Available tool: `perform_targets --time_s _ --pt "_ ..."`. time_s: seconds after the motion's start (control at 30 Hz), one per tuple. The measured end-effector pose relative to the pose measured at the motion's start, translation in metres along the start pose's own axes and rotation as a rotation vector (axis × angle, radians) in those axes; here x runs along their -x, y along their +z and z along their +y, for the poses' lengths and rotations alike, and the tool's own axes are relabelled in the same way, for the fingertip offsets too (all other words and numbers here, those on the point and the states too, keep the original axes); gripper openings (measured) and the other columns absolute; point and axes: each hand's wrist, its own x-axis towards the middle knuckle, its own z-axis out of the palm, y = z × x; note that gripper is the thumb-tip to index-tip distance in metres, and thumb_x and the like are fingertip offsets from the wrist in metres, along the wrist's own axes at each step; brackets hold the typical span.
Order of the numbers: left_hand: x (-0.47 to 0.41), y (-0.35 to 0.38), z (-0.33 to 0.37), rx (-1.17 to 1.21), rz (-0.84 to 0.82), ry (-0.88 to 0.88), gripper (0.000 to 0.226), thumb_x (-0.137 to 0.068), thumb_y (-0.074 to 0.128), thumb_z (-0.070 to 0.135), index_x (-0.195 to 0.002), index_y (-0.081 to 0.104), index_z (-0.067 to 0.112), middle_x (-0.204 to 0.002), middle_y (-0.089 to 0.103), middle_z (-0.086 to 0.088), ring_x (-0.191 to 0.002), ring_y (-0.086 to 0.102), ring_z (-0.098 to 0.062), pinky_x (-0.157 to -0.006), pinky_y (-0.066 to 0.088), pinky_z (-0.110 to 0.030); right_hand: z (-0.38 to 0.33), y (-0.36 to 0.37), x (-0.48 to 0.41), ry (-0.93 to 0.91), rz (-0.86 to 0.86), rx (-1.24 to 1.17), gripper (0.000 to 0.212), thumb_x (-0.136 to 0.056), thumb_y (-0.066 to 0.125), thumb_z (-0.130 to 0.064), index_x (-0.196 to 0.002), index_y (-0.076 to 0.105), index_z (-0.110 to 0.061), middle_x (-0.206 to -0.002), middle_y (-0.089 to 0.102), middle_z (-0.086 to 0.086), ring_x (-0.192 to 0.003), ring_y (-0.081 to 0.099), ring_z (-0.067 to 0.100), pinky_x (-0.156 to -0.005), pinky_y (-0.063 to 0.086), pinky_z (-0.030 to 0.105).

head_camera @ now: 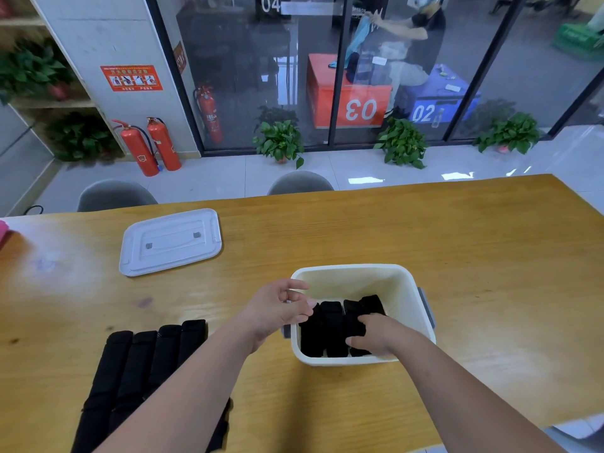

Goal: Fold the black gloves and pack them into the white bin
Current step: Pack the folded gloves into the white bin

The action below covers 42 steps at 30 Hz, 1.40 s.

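On the wooden bench (425, 240), near its front edge, stands the white bin (356, 279), open at the top. Folded gloves (327, 328), all black, lie packed side by side across its floor, and one more rests slightly higher against the right-hand wall. The right grip (379, 335) reaches down inside the bin, fingers and thumb curled round one of the folded gloves at the near right. The left grip (277, 308) hovers over the bin's left rim, released, its fingers loosely bent and holding nothing. A row of black gloves (140, 361) lies flat on the bench to the left of the bin, partly under the left forearm. The bin's white lid (170, 241) lies further back and to the left, well apart from the bin. Two grey chairs (114, 194) stand beyond the far edge of the bench.
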Motion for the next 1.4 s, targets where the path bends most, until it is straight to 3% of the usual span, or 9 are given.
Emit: perform_targets --time_s 0.17,0.3,0.4,0.53,0.77,0.9,1.07,1.2,1.4 --pt "0.005 -0.008 -0.003 0.005 0.043 0.024 0.040 -0.090 0.085 0.013 -0.127 0.070 0.015 -0.106 0.078 -0.011 -0.105 0.078 -0.026 -0.099 0.061 -0.040 -0.007 -0.009 0.016 -0.059 0.087 -0.093 0.088 -0.099 0.060 -0.060 -0.167 0.021 -0.023 -0.170 0.031 0.001 -0.146 0.045 0.025 -0.112 0.045 0.035" --pt "0.011 -0.018 -0.004 -0.017 0.104 0.045 0.038 -0.088 0.087 0.018 -0.123 0.072 0.018 -0.111 0.076 -0.014 -0.101 0.078 -0.025 -0.097 0.062 -0.040 -0.028 -0.027 0.033 -0.132 0.256 -0.208 0.075 -0.101 0.061 -0.054 -0.163 0.033 -0.024 -0.162 0.045 0.000 -0.143 0.049 0.023 -0.111 0.045 0.035" --pt "0.016 -0.026 -0.007 -0.085 0.145 0.062 0.038 -0.089 0.087 0.025 -0.123 0.071 0.021 -0.112 0.076 -0.012 -0.100 0.078 -0.021 -0.093 0.064 -0.038 -0.049 -0.040 0.043 -0.213 0.402 -0.312 0.065 -0.099 0.064 -0.052 -0.157 0.043 -0.033 -0.158 0.048 -0.008 -0.138 0.052 0.019 -0.109 0.047 0.037" --pt "0.026 -0.040 -0.012 -0.128 0.217 0.089 0.037 -0.089 0.085 0.030 -0.122 0.071 0.024 -0.111 0.075 -0.008 -0.099 0.077 -0.018 -0.087 0.064 -0.036 -0.079 -0.045 0.050 -0.332 0.462 -0.403 0.054 -0.097 0.066 -0.054 -0.148 0.052 -0.040 -0.145 0.054 -0.019 -0.126 0.057 0.009 -0.102 0.051 0.037" --pt "0.048 -0.075 -0.035 -0.251 0.344 0.083 0.037 -0.087 0.085 0.044 -0.120 0.069 0.035 -0.105 0.076 0.011 -0.096 0.074 -0.013 -0.091 0.063 -0.041 -0.135 -0.026 0.053 -0.473 0.391 -0.452 0.050 -0.095 0.071 -0.054 -0.141 0.057 -0.041 -0.132 0.060 -0.022 -0.117 0.060 0.003 -0.094 0.049 0.030" --pt "0.068 -0.094 -0.058 -0.349 0.441 0.045 0.041 -0.086 0.085 0.047 -0.122 0.068 0.038 -0.111 0.073 0.012 -0.095 0.072 -0.005 -0.090 0.060 -0.034 -0.164 -0.003 0.052 -0.529 0.341 -0.440 0.048 -0.094 0.074 -0.049 -0.139 0.060 -0.040 -0.130 0.062 -0.020 -0.111 0.061 0.001 -0.085 0.052 0.028" --pt "0.095 -0.116 -0.097 -0.448 0.531 -0.044 0.046 -0.087 0.085 0.044 -0.127 0.066 0.033 -0.113 0.070 0.014 -0.101 0.067 -0.002 -0.092 0.060 -0.031 -0.190 0.026 0.057 -0.591 0.260 -0.352 0.048 -0.096 0.072 -0.048 -0.141 0.058 -0.040 -0.132 0.060 -0.020 -0.112 0.060 -0.002 -0.098 0.055 0.035" --pt "0.116 -0.123 -0.128 -0.541 0.564 -0.113 0.050 -0.089 0.083 0.043 -0.133 0.064 0.030 -0.117 0.067 0.015 -0.101 0.065 0.000 -0.091 0.053 -0.023 -0.199 0.045 0.057 -0.605 0.173 -0.299 0.050 -0.098 0.070 -0.046 -0.145 0.054 -0.040 -0.136 0.057 -0.017 -0.115 0.059 0.001 -0.098 0.052 0.030" --pt "0.127 -0.114 -0.164 -0.623 0.542 -0.191 0.056 -0.094 0.078 0.037 -0.146 0.060 0.026 -0.130 0.067 0.011 -0.107 0.064 -0.002 -0.096 0.053 -0.022 -0.195 0.086 0.048 -0.593 0.071 -0.110 0.048 -0.101 0.065 -0.047 -0.146 0.052 -0.038 -0.140 0.057 -0.012 -0.117 0.060 0.009 -0.096 0.048 0.027"
